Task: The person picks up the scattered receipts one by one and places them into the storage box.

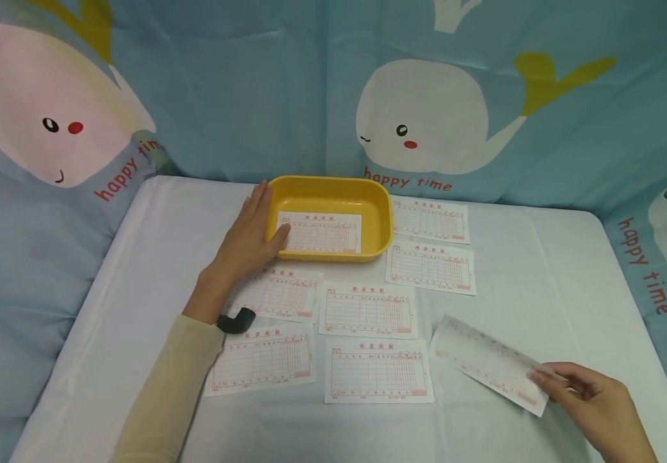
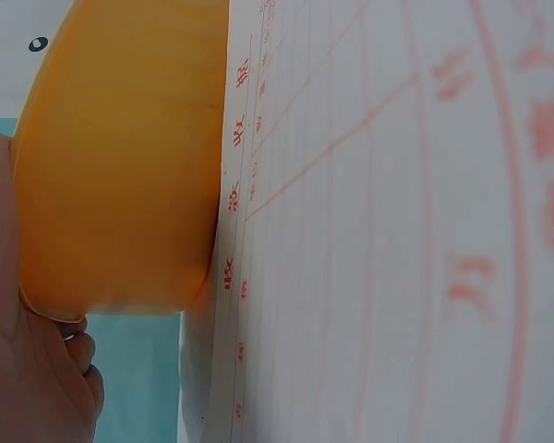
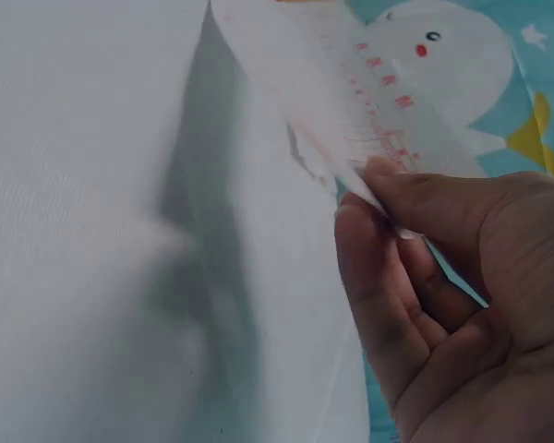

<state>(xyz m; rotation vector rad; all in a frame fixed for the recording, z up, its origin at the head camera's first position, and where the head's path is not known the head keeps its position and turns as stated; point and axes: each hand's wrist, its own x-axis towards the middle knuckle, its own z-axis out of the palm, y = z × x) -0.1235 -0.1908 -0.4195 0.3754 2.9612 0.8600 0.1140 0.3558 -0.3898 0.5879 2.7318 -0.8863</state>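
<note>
My left hand [image 1: 252,235] holds the left end of a yellow plastic tray [image 1: 333,185], fingers along its outer side and thumb over the front rim. In the left wrist view, the tray's wall [image 2: 120,185] stands beside the hand [image 2: 37,369]. One printed receipt slip [image 1: 327,233] lies inside the tray. At the front right, my right hand [image 1: 596,399] pinches another receipt slip [image 1: 484,360] by its right end, between thumb and fingers. That slip is tilted and bowed; in the right wrist view, the hand [image 3: 471,277] holds it above the white cloth.
Several more receipt slips lie flat: one at the front centre [image 1: 378,373], one at the front left [image 1: 264,360], one in the middle [image 1: 368,312], one partly under my left wrist [image 1: 281,294], two right of the tray [image 1: 431,267]. A blue whale-print curtain [image 1: 287,96] hangs behind the white-covered table [image 1: 541,270].
</note>
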